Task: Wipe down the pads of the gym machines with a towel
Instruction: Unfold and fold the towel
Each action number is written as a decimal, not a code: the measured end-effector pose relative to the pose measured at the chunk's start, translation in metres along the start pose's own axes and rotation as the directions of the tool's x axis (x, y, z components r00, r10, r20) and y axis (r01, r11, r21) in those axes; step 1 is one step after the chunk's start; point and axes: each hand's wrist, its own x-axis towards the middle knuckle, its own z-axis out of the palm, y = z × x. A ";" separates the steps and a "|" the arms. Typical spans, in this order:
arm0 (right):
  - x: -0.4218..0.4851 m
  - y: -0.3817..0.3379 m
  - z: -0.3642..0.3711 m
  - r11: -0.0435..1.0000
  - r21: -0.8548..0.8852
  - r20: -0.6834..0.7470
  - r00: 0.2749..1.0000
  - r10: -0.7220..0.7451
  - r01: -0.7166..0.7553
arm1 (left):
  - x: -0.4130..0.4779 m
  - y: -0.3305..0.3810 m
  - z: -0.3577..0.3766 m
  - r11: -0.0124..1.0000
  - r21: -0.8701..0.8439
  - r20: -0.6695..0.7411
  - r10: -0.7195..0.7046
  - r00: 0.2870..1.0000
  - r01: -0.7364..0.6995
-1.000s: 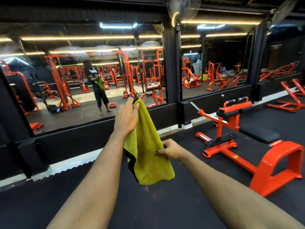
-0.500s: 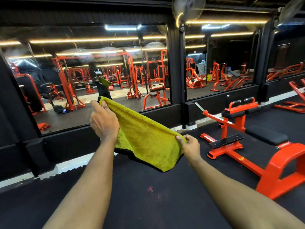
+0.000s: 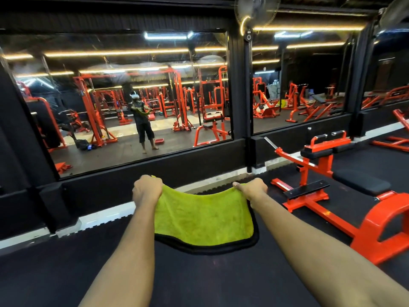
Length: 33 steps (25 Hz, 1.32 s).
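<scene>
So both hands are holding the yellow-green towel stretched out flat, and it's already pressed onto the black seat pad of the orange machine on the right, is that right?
Not quite. In the head view the left hand and right hand do hold the yellow-green towel stretched out, but it hangs in the air over the dark floor, not touching the black seat pad of the orange machine, which stands off to the right.

A gym is showing here: an orange machine (image 3: 345,191) is standing on black flooring (image 3: 199,280) (probably rubber), facing wall mirrors (image 3: 137,103) reflecting racks.
</scene>
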 end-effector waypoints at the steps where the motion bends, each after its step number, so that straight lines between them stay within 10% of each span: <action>1: -0.002 -0.006 0.007 0.999 -0.007 0.063 0.997 -0.042 0.043 | -0.003 0.002 0.005 0.995 0.015 0.067 0.094 0.993 -0.095; 6: -0.034 -0.045 0.044 0.956 0.131 0.337 0.895 -0.292 0.263 | -0.026 0.020 0.030 0.877 -0.078 0.277 0.476 0.835 -0.474; 19: -0.053 -0.069 0.026 0.839 0.103 0.394 0.752 -0.528 0.535 | -0.038 0.021 0.014 0.808 -0.415 0.481 0.584 0.654 -0.418; 22: -0.047 -0.066 0.012 0.832 0.169 0.487 0.689 -0.537 0.529 | -0.024 0.008 0.016 0.802 -0.330 0.305 0.590 0.747 -0.498; 24: -0.042 -0.062 0.001 0.820 0.246 0.515 0.647 -0.562 0.517 | -0.012 -0.005 0.013 0.846 -0.163 0.517 0.512 0.686 -0.508; 27: -0.036 -0.049 -0.002 0.819 0.327 0.459 0.678 -0.573 0.471 | -0.010 -0.017 0.021 0.891 -0.117 0.772 0.359 0.525 -0.438; 33: -0.010 -0.004 0.014 0.946 0.131 0.344 0.881 -0.324 0.297 | -0.027 0.002 0.021 0.839 0.037 0.612 0.410 0.677 -0.542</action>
